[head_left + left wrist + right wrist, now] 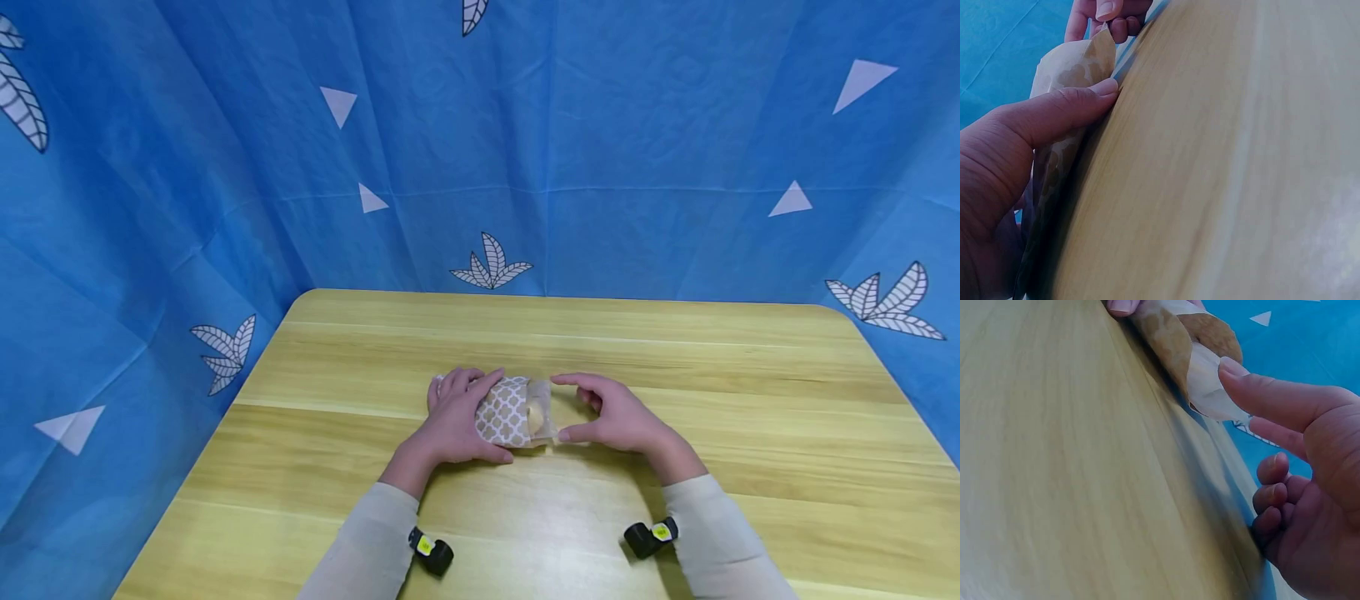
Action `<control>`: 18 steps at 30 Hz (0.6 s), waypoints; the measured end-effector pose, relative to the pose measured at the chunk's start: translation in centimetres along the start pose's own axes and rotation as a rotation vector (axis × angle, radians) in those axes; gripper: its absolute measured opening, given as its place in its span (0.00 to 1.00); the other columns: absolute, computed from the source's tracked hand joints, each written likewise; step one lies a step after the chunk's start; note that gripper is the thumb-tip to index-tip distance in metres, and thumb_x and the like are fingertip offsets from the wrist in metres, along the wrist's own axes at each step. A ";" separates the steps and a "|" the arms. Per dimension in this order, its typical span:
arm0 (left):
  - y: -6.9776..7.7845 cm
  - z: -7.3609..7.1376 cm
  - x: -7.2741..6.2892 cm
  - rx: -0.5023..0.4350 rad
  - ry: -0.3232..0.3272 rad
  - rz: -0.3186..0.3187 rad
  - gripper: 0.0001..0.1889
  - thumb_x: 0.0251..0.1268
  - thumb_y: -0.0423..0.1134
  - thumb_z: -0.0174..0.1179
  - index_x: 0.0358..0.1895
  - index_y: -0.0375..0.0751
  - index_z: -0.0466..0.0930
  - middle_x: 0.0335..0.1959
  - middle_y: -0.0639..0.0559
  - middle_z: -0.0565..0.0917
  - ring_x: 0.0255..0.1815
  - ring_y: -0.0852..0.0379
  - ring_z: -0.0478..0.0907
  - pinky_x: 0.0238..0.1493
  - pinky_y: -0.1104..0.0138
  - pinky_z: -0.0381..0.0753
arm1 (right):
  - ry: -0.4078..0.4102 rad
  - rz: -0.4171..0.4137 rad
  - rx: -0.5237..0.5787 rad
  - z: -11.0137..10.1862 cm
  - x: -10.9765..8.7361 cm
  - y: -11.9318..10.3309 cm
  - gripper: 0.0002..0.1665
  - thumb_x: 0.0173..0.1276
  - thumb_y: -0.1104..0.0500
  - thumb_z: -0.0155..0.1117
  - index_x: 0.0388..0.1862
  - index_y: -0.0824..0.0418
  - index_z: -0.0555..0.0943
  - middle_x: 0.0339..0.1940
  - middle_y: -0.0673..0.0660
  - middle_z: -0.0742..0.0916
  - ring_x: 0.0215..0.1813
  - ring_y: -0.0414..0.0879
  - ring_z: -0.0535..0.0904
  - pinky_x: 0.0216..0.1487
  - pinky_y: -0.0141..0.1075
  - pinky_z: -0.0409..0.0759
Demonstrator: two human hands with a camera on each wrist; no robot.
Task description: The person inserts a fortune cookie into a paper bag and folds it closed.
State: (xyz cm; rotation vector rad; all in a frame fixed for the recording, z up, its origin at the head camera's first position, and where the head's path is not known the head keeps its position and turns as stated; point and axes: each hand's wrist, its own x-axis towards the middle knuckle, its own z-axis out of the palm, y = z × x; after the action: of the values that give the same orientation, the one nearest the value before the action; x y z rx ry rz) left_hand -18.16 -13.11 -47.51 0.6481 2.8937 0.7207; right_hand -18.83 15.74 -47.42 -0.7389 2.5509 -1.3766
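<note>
A paper bag [502, 414] with a tan and white lattice print lies on its side on the table. Through its clear, crinkled end [540, 408] on the right shows a pale, rounded bread-like piece. My left hand [456, 421] grips the bag from above, thumb along the near side and fingers across the far side. At the clear end is my right hand [618, 414], its index finger and thumb apart at the far and near edges. In the right wrist view, the thumb of this hand [1329, 462] touches the flap [1210, 387], and the other fingers curl loosely.
The light wooden table [675, 350] has rounded back corners. Behind and beside it hangs a blue curtain [637, 125] with white leaves and triangles. Black wrist cameras [433, 552] stick out from the light sleeves [367, 542].
</note>
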 end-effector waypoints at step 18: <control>0.3 0.0 0.2 -0.004 0.009 0.004 0.65 0.29 0.69 0.79 0.79 0.60 0.56 0.69 0.50 0.64 0.70 0.49 0.54 0.70 0.41 0.37 | -0.001 -0.006 -0.055 1.4 0.8 -1.0 0.39 0.53 0.47 0.82 0.64 0.53 0.79 0.25 0.53 0.73 0.29 0.45 0.67 0.33 0.38 0.69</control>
State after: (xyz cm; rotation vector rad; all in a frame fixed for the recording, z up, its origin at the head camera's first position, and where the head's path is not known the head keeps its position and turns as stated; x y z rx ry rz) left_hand -18.20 -12.80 -47.41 0.6519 2.8989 0.7321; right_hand -18.70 13.80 -47.33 -0.7560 2.5979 -1.3120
